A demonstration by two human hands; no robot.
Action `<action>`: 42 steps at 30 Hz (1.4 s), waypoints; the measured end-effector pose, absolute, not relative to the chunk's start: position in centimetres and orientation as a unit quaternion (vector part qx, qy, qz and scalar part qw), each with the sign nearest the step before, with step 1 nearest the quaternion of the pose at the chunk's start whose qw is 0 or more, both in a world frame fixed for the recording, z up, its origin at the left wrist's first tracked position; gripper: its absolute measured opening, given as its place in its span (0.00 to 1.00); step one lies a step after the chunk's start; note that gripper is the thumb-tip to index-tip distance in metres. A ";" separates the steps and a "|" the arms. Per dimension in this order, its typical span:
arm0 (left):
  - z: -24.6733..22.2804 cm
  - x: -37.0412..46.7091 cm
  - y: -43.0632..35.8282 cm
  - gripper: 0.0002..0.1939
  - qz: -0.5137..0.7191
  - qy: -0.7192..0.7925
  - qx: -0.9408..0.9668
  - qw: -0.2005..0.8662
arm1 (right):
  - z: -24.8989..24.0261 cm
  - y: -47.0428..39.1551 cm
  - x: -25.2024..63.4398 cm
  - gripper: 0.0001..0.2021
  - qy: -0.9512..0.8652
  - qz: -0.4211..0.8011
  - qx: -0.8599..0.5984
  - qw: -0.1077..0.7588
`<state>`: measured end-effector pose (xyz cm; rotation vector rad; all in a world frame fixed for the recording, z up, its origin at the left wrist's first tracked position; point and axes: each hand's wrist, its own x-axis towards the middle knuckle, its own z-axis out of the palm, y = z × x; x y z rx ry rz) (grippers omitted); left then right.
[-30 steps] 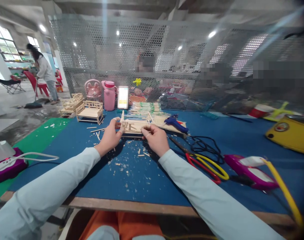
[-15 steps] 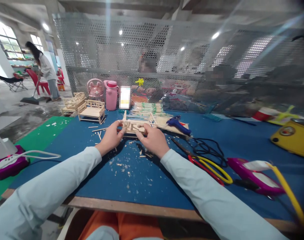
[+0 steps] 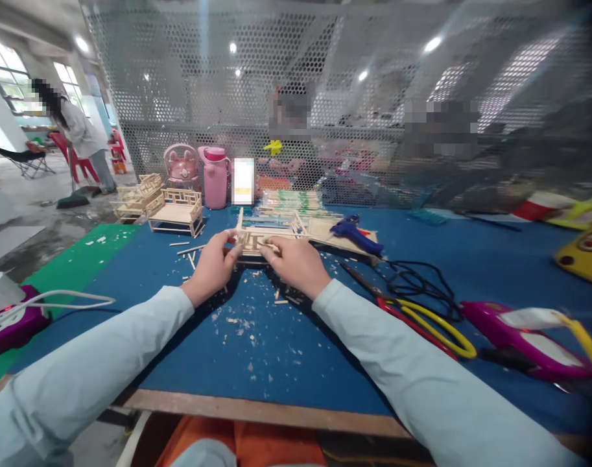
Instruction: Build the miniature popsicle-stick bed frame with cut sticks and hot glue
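Between my hands is a small pale-wood stick model [image 3: 253,242], shaped like a little bench or daybed, low on the blue table. My left hand [image 3: 209,264] pinches its left end, thumb and fingers around the frame. My right hand [image 3: 299,264] has its fingertips closed on the front latticework, near the middle. The fingers partly cover the front piece. Thin upright sticks rise at the model's back corners. A finished-looking little stick bench [image 3: 176,211] stands farther left, with another similar model [image 3: 135,194] behind it.
A blue glue gun [image 3: 356,235] lies on a wooden board at right, near scissors [image 3: 426,327] with red and yellow handles. Purple power strips [image 3: 524,340] sit at both sides. Behind are a pink bottle [image 3: 215,178], bundled sticks [image 3: 290,202] and a perforated metal screen [image 3: 179,84].
The view has shifted slightly, so the right-hand items appear farther right. Both hands remain on the stick model, with the right fingers a little changed in pose. The sweeping person's broom has moved.
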<state>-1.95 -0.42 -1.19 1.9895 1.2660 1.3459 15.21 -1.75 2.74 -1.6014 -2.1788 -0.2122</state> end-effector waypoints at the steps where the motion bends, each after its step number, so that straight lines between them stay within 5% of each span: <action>1: -1.2 -2.0 -0.6 0.14 0.485 0.455 0.714 0.218 | 2.8 -1.7 15.2 0.14 -0.788 -0.059 -0.570 0.224; 42: -0.7 -1.8 -1.1 0.15 0.478 0.467 0.711 0.217 | 1.9 -1.2 15.6 0.09 -0.795 -0.049 -0.528 0.294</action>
